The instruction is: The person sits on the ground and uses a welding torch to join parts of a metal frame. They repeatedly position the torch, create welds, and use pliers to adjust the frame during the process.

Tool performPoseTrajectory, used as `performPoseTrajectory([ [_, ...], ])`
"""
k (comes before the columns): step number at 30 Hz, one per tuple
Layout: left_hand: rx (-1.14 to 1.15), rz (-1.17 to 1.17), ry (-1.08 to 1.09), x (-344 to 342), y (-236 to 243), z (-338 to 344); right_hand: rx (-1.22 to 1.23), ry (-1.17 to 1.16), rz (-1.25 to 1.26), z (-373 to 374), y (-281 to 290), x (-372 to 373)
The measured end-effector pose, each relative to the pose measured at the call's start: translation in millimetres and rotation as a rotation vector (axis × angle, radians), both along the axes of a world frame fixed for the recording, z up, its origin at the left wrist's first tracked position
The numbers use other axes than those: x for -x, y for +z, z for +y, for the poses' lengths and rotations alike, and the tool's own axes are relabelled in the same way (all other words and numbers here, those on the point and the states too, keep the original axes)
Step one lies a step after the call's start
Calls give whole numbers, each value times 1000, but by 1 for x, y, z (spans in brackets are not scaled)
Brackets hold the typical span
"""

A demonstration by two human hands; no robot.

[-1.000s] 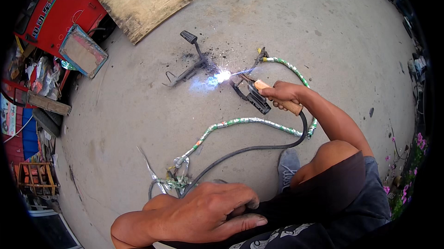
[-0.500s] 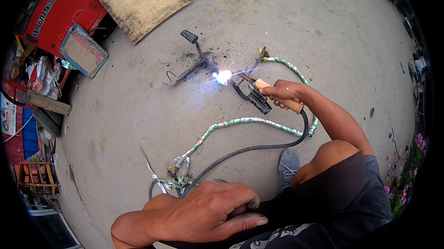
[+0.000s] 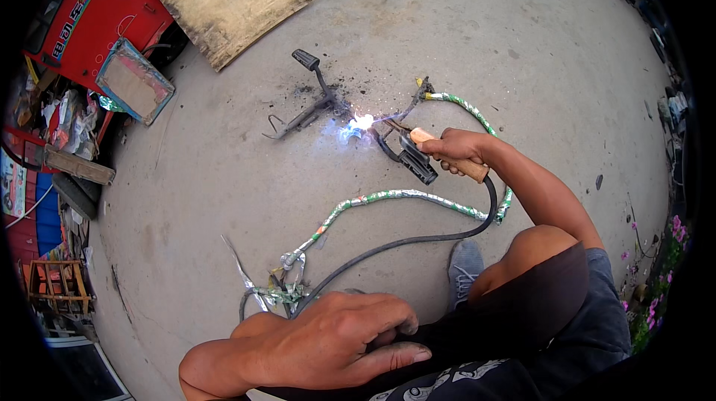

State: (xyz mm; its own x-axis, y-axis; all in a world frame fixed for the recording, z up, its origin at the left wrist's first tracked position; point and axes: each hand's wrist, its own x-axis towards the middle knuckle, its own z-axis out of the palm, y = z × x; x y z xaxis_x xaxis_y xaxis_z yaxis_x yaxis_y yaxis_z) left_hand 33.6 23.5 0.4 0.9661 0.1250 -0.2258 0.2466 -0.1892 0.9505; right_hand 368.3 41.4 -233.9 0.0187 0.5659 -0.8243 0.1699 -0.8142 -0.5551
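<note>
My right hand (image 3: 453, 151) grips the wooden handle of a welding electrode holder (image 3: 470, 170), its black cable (image 3: 388, 244) trailing toward me. A bright blue-white arc (image 3: 363, 123) glows at its far end, among blackened metal parts: a bent bar with a pedal (image 3: 305, 59) and another black pedal piece (image 3: 416, 162) under the holder. A foil-wrapped, green-and-silver cable (image 3: 391, 194) loops around them to a dark clamp (image 3: 424, 88). My left hand (image 3: 350, 334) hangs over my lap, fingers loosely curled, thumb apart, with nothing visible in it.
A red vehicle (image 3: 119, 6), a wooden board (image 3: 227, 2), a blue-edged panel (image 3: 134, 82), tyres (image 3: 74, 196) and piled scrap line the left. Pink flowers (image 3: 656, 304) and clutter edge the right. My shoe (image 3: 464, 274) rests on the concrete (image 3: 552, 80).
The arc's glow and sparks flicker, changing shape and size over the frames. Both hands and the metal parts stay where they were.
</note>
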Motion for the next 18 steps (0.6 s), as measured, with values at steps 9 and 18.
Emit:
performPoseTrajectory([
  [9,-1,-10,5,-1,1,-1,-11,16,-7,1,0,0],
  [18,-3,0,1,-1,2,-1,-13,4,-19,3,5,3],
])
